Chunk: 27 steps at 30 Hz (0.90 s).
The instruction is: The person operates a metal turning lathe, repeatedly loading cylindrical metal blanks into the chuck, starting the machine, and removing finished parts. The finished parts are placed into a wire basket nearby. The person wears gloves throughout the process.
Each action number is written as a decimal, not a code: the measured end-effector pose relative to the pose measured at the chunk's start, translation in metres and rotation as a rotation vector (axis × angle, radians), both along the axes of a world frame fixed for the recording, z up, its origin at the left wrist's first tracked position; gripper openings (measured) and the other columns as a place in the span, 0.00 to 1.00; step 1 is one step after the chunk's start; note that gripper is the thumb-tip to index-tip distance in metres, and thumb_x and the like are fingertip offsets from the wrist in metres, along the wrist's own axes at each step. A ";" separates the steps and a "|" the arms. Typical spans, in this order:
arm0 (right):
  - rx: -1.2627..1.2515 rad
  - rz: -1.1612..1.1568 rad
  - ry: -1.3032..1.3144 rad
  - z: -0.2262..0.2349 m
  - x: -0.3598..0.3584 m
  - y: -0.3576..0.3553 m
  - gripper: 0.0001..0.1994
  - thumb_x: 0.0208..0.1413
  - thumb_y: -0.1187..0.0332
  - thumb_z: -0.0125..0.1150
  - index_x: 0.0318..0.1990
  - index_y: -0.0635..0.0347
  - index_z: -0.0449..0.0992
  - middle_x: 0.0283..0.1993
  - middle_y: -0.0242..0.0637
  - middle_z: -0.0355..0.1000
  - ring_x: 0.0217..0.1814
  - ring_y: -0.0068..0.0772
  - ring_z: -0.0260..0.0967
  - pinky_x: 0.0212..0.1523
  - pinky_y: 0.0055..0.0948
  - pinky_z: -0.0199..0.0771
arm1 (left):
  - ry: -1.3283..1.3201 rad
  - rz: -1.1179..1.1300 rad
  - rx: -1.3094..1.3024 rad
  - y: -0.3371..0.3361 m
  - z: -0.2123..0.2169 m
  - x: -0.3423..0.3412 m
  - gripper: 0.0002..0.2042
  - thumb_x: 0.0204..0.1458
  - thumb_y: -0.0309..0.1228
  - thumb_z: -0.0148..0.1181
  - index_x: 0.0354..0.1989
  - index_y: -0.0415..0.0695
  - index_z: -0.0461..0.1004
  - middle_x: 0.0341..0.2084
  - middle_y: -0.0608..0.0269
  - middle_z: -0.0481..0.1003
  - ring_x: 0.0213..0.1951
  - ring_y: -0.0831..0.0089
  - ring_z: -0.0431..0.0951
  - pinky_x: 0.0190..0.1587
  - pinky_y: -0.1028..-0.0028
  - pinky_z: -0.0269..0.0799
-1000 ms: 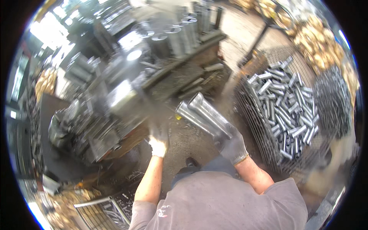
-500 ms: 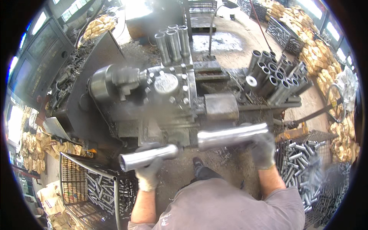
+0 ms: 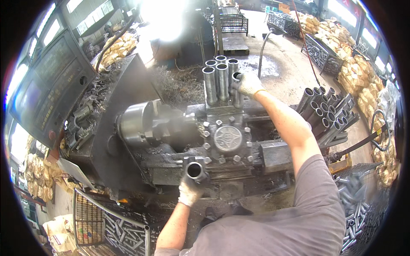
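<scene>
My left hand [image 3: 191,190], in a work glove, is closed around a short metal tube [image 3: 194,170] at the front of the lathe carriage. The tube's open end faces up. At the far side of the carriage my gloved right hand [image 3: 249,84] grips the upper end of another metal tube [image 3: 238,99], which stands upright. Beside it are several upright shiny tubes [image 3: 221,82]. Between my hands sits the square tool post [image 3: 227,139] with its round cap and bolts. The lathe chuck [image 3: 136,123] is to the left; the part near its jaws looks blurred.
Several dark tubes [image 3: 328,112] lean in a cluster on the lathe's right end. Wire bins of metal pieces stand at lower left [image 3: 89,222] and lower right [image 3: 356,213]. Metal shavings [image 3: 179,85] lie behind the machine. A control cabinet [image 3: 47,85] stands at left.
Both tubes were held lengthwise in front of the lathe. My right hand has carried its tube to the far side, now upright; my left has tipped its tube upright and moved slightly right.
</scene>
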State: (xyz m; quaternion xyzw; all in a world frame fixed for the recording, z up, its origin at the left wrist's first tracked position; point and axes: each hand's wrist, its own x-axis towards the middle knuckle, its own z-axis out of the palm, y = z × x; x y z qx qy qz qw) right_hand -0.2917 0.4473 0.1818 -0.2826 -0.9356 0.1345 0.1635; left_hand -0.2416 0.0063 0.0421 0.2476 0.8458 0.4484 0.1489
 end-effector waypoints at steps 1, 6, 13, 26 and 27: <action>-0.029 -0.043 0.048 -0.005 -0.008 0.010 0.26 0.53 0.47 0.70 0.57 0.49 0.87 0.55 0.51 0.83 0.59 0.52 0.81 0.64 0.43 0.78 | 0.021 -0.079 -0.051 0.000 0.001 -0.006 0.28 0.48 0.42 0.80 0.55 0.43 0.80 0.43 0.47 0.86 0.49 0.55 0.88 0.50 0.59 0.82; 0.043 -0.122 -0.026 -0.001 -0.040 0.015 0.25 0.53 0.49 0.69 0.54 0.51 0.87 0.54 0.51 0.83 0.59 0.53 0.81 0.63 0.46 0.79 | 0.450 -0.267 0.114 -0.045 0.032 -0.059 0.42 0.49 0.31 0.77 0.73 0.38 0.63 0.68 0.40 0.71 0.69 0.47 0.73 0.71 0.56 0.69; 0.296 0.028 -0.035 0.072 -0.023 -0.096 0.20 0.58 0.57 0.66 0.54 0.59 0.82 0.48 0.52 0.84 0.51 0.49 0.85 0.51 0.46 0.85 | 1.136 -0.040 -0.571 -0.033 0.112 -0.230 0.47 0.48 0.44 0.71 0.75 0.33 0.60 0.72 0.40 0.65 0.76 0.44 0.59 0.81 0.48 0.43; -0.714 0.208 -0.347 -0.017 -0.057 -0.101 0.19 0.57 0.69 0.72 0.57 0.52 0.83 0.44 0.37 0.83 0.37 0.34 0.81 0.39 0.35 0.85 | 0.538 -0.213 -0.353 0.032 0.195 -0.276 0.50 0.39 0.39 0.79 0.75 0.39 0.62 0.68 0.41 0.71 0.66 0.48 0.76 0.68 0.59 0.74; -0.624 0.285 -0.150 -0.029 -0.040 -0.069 0.16 0.60 0.66 0.71 0.54 0.58 0.83 0.38 0.38 0.82 0.32 0.30 0.79 0.34 0.33 0.83 | 0.901 -0.193 -0.228 0.024 0.163 -0.275 0.46 0.41 0.33 0.75 0.73 0.38 0.63 0.67 0.40 0.72 0.67 0.45 0.73 0.70 0.56 0.72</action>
